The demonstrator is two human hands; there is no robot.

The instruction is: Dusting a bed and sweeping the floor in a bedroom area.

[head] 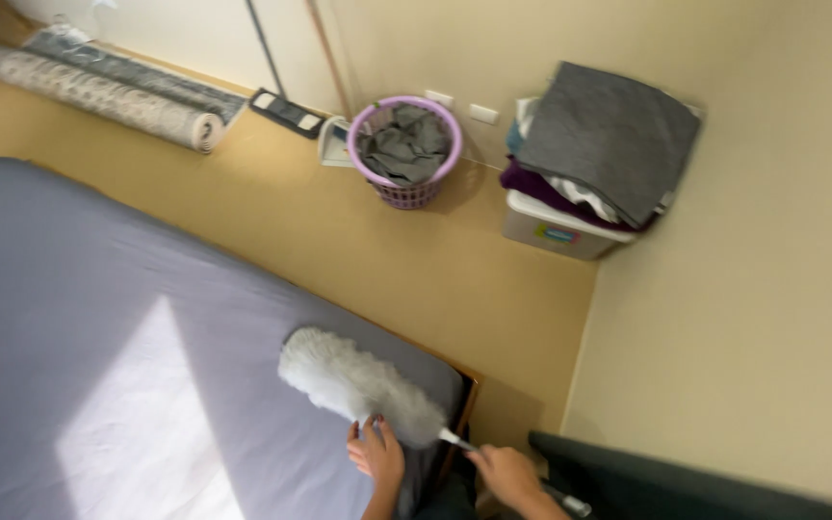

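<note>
A fluffy white duster lies across the corner of a bed covered with a grey sheet. My right hand grips the duster's thin handle at the bed's corner. My left hand rests flat on the sheet, fingers spread, touching the near side of the duster's head. A bright patch of sunlight falls on the sheet to the left of my hands.
A purple laundry basket with grey cloth stands by the wall. A white bin piled with folded fabric sits in the corner. Two rolled mats lie along the far wall. A dark edge runs at lower right.
</note>
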